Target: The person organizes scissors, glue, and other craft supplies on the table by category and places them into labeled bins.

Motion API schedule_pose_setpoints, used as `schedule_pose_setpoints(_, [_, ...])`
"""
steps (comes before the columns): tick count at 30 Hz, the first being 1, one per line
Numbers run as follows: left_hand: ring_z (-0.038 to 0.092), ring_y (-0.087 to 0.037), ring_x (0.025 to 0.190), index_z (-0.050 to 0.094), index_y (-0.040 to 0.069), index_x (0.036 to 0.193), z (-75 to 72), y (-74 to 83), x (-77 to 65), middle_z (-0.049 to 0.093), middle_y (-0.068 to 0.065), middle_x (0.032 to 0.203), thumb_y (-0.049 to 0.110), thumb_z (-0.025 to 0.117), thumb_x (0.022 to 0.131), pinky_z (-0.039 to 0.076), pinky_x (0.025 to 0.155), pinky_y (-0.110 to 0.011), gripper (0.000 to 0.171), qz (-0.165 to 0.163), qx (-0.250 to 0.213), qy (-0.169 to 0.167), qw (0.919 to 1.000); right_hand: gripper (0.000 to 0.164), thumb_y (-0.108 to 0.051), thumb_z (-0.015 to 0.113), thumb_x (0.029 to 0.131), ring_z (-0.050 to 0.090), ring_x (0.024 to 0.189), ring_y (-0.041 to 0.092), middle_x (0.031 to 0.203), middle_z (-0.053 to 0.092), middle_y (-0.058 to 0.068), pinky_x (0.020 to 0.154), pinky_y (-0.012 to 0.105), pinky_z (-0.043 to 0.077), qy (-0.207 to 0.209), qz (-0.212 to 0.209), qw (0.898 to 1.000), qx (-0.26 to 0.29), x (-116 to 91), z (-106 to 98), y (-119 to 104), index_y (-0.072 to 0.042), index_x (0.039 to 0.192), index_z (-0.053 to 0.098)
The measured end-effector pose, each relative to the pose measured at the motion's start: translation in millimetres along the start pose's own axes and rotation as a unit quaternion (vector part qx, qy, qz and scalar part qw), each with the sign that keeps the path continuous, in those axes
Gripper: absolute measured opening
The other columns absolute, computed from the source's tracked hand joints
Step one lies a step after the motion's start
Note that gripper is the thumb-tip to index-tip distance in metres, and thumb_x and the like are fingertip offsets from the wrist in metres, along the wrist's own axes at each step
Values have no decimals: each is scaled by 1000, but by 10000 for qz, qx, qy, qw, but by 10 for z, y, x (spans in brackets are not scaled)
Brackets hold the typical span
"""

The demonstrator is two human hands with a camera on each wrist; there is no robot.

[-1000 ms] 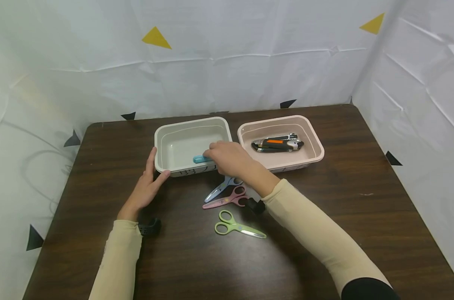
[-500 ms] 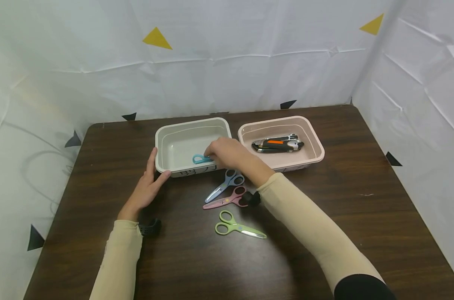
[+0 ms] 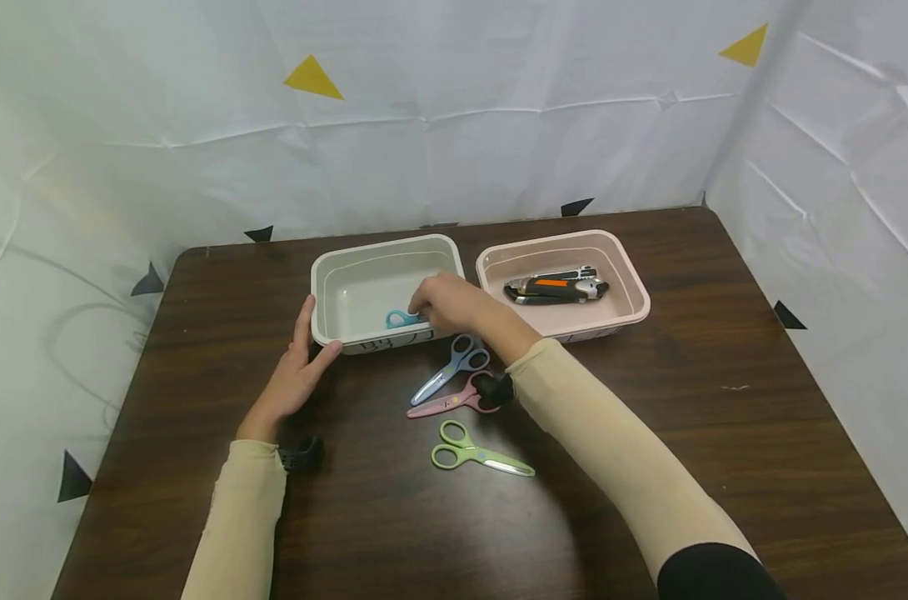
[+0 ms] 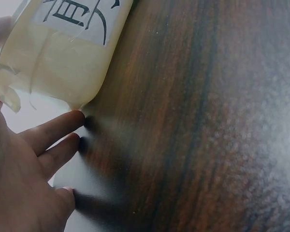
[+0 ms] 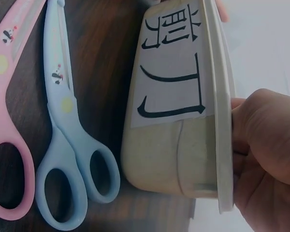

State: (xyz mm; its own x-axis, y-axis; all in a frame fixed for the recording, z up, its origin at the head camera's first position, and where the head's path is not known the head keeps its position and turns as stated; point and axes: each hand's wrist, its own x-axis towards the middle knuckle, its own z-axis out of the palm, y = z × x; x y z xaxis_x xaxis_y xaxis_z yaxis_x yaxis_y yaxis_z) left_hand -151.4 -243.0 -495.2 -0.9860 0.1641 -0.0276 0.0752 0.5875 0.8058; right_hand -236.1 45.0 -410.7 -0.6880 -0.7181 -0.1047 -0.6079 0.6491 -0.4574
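A greenish-white bin [image 3: 349, 250] with a labelled front wall [image 5: 174, 72] stands at the back of the table. My right hand [image 3: 454, 304] reaches over its front right rim, curled fingers at the turquoise scissors [image 3: 400, 319] low inside. One finger loop shows; the rest of the scissors is hidden by the hand, and the wall hides the fingertips in the right wrist view. My left hand [image 3: 292, 375] rests at the bin's front left corner, thumb on the rim and fingers extended along the side. Blue scissors [image 3: 451, 367], pink scissors [image 3: 454, 402] and green scissors [image 3: 480, 454] lie before the bin.
To the right stands a pink bin [image 3: 634, 304] holding several utility knives [image 3: 555, 289], the top one black with an orange patch. White sheeting [image 3: 454, 167] closes off the back and sides of the dark wooden table [image 3: 724, 392].
My right hand has shifted slightly left and down into the bin with the turquoise scissors, whose finger loop has turned into view. The left hand stays put.
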Motion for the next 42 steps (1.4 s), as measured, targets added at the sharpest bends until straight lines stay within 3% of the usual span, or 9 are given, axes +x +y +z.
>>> schedule_pose_setpoints(4, [14,-41,146,-9,52,152,-5,3,5,2,2,164,47,54,99,11,104,-75,82,-13,23,-6,10000,34,4,50,91,60,89,16,108,72,4,87,31,49,-26,-80,9999,-91,9,7,15,-7,111,76])
schedule_pose_setpoints(11, [13,-41,146,-9,51,152,-1,12,2,2,1,164,46,54,99,8,105,-74,82,14,15,-24,10000,34,0,47,95,61,94,17,117,69,8,92,32,48,-145,-50,9998,-102,8,15,18,-3,118,72])
schedule_pose_setpoints(20, [12,-39,147,-9,50,153,17,6,21,2,3,164,49,53,98,6,106,-74,83,-21,-2,-31,10000,34,-1,46,96,60,86,18,115,70,8,85,32,47,-104,-59,9999,-30,-17,22,26,-3,120,70])
schedule_pose_setpoints(30, [12,-40,147,-9,48,154,9,16,12,3,0,164,48,53,99,3,107,-72,82,-43,-6,-35,10000,28,-9,55,97,59,80,15,107,71,6,79,31,48,375,-360,9986,40,-109,-9,-25,-4,119,71])
schedule_pose_setpoints(37, [12,-39,147,-9,50,153,14,7,17,4,0,164,48,53,99,4,107,-72,82,-51,-16,-39,10000,27,-10,58,97,63,96,15,115,69,5,86,32,48,771,-515,9956,-93,-279,-44,-95,-7,121,70])
schedule_pose_setpoints(42, [13,-40,146,-9,50,152,16,-5,24,4,0,164,49,53,98,6,105,-74,82,-78,10,-45,10000,28,-10,60,95,62,94,15,112,68,4,84,32,48,1096,-638,9919,-88,-402,-59,-144,-9,121,70])
